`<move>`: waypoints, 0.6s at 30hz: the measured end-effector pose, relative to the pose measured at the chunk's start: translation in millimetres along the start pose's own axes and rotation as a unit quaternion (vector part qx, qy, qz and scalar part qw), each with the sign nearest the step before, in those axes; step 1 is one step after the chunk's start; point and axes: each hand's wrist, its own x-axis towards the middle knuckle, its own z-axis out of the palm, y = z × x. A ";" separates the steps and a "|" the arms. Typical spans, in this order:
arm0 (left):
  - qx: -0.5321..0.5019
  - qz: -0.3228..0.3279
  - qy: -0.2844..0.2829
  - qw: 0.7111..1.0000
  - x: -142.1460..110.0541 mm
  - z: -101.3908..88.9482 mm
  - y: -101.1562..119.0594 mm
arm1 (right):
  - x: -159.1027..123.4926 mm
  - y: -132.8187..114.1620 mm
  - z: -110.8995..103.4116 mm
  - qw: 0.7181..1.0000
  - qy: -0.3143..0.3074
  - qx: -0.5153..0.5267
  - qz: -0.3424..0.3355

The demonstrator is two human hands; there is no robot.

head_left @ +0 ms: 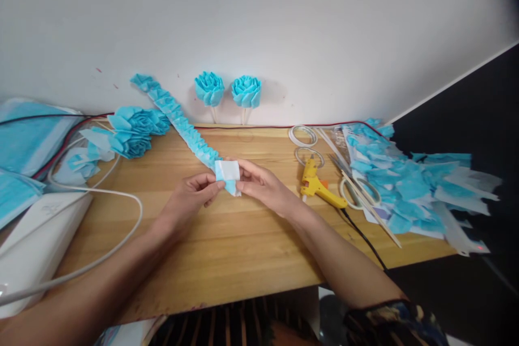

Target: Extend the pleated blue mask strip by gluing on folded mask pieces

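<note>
My left hand point(198, 190) pinches the left edge of a small folded blue and white piece of fabric or paper point(227, 171). The fingers of my right hand point(257, 181) close on the right edge of the same piece. It sits at the near end of a long pleated blue strip point(182, 124), which runs up and left across the table to the wall; whether the two are joined I cannot tell. Behind the strip, two blue handmade flowers point(210, 88) on pale sticks lean against the wall.
A yellow glue gun point(314, 181) lies right of my hands, beside tape rolls point(303, 135), scissors point(367, 193) and wooden sticks point(377, 213). Blue cut pieces point(401, 189) pile at the right. More blue flowers point(135, 130), a white device point(44, 243) and a cable point(140, 208) are left.
</note>
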 end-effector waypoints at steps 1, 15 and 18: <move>0.002 0.001 0.000 1.000 0.4 -0.2 -0.6 | -0.1 1.1 0.7 1.000 -0.003 -0.003 0.002; 0.022 0.007 -0.004 1.000 -0.1 -1.0 0.3 | -0.3 2.5 -6.2 1.000 -0.021 -0.008 -0.016; 0.040 -0.002 -0.018 0.999 -0.7 0.5 2.4 | 0.1 3.6 -4.6 1.000 -0.010 0.014 -0.006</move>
